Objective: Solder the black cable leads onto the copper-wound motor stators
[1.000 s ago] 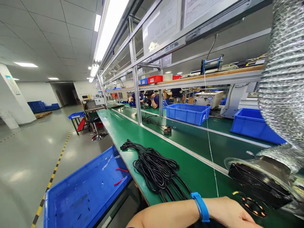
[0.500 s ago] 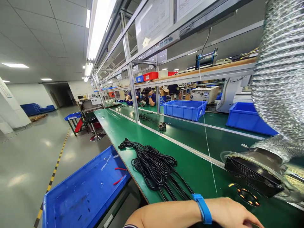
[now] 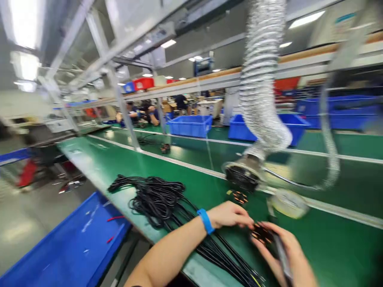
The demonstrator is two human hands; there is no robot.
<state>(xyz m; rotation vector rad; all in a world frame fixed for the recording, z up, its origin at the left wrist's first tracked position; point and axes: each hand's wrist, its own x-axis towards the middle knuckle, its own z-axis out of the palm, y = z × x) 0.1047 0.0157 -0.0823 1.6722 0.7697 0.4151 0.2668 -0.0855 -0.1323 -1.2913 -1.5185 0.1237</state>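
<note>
My left hand (image 3: 229,216), with a blue wristband (image 3: 205,221), reaches in from below and is closed, its fingertips pinching the near-left edge of a motor stator (image 3: 262,234). The stator is a small dark ring with copper windings. On its other side my right hand (image 3: 289,249) is closed around it. A long dark-grey tool (image 3: 283,255), blurred, lies along the right palm; its kind is unclear. Just beyond the hands a second stator (image 3: 239,197) rests on the green bench. Left of my forearm sprawls a bundle of black cables (image 3: 158,199), its ends running under the arm.
Behind the stators stands a black fan (image 3: 243,175) joined to a silver flexible duct (image 3: 263,79). A clear round disc (image 3: 289,203) is to its right. Blue bins (image 3: 190,126) line the far side. A large blue tray (image 3: 72,247) sits low at the left, below the bench edge.
The view has swung right. My right hand and the stator it holds have come into view, and my left hand now meets them. The cables appear unmoved on the bench.
</note>
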